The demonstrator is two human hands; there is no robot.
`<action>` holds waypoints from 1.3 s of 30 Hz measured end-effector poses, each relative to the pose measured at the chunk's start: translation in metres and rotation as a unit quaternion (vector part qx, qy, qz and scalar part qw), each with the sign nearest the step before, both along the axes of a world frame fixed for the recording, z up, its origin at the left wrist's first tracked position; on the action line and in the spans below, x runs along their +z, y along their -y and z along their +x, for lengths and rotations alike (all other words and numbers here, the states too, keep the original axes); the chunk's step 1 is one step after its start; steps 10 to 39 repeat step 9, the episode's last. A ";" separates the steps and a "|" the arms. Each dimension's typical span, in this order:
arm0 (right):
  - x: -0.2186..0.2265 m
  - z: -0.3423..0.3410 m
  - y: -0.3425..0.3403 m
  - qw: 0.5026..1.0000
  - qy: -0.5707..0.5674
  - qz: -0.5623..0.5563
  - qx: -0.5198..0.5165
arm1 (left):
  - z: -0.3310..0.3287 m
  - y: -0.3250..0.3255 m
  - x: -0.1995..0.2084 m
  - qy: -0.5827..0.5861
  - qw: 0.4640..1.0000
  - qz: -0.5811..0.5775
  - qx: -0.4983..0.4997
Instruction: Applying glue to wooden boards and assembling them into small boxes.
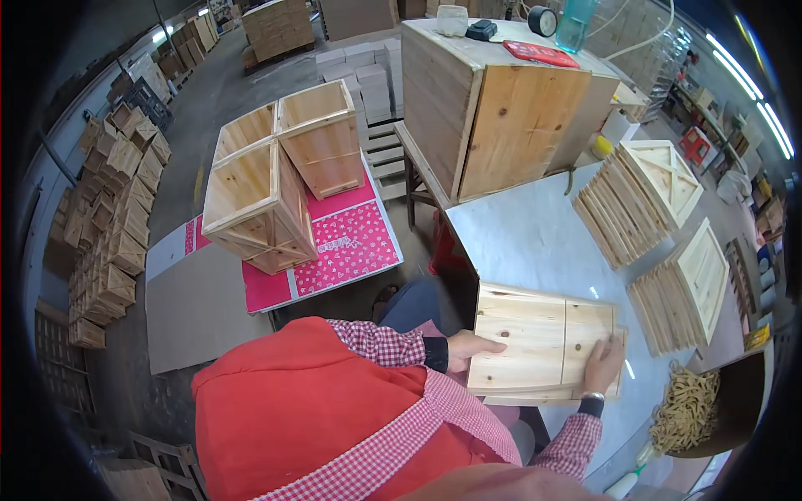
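Note:
A pale pine panel (526, 330) with knots and a dark line across it lies over the near edge of the grey-white tabletop (526, 230). More wood shows under its near and right edges. My left hand (470, 350) grips the panel's left end, thumb on top and fingers hidden beneath. At the other end, my right hand (603, 365) holds the panel near its right edge, with some fingers bent over the top. To the right of the panel stand two stacks of framed wooden panels, a far stack (622, 204) and a near stack (681, 288).
An open box of tan bands (687, 409) sits at the right, near a white bottle (622, 486). A large wooden cabinet (526, 125) stands at the back. Open wooden crates (263, 204) rest on a pink-patterned board (351, 238) to the left. Stacked crates (117, 234) line the far left.

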State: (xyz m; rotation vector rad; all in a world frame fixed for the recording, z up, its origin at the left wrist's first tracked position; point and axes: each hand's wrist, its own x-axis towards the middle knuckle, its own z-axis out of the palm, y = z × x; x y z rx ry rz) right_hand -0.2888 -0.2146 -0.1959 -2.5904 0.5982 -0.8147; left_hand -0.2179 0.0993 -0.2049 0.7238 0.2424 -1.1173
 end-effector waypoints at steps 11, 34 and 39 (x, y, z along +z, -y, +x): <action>-0.058 -0.281 0.100 0.905 -0.100 -0.191 -0.366 | -0.004 0.002 -0.016 -0.036 0.999 -0.001 0.022; -0.058 -0.281 0.100 0.905 -0.100 -0.191 -0.366 | -0.004 0.002 -0.016 -0.036 0.999 -0.001 0.022; -0.058 -0.281 0.100 0.905 -0.100 -0.191 -0.366 | -0.004 0.002 -0.016 -0.036 0.999 -0.001 0.022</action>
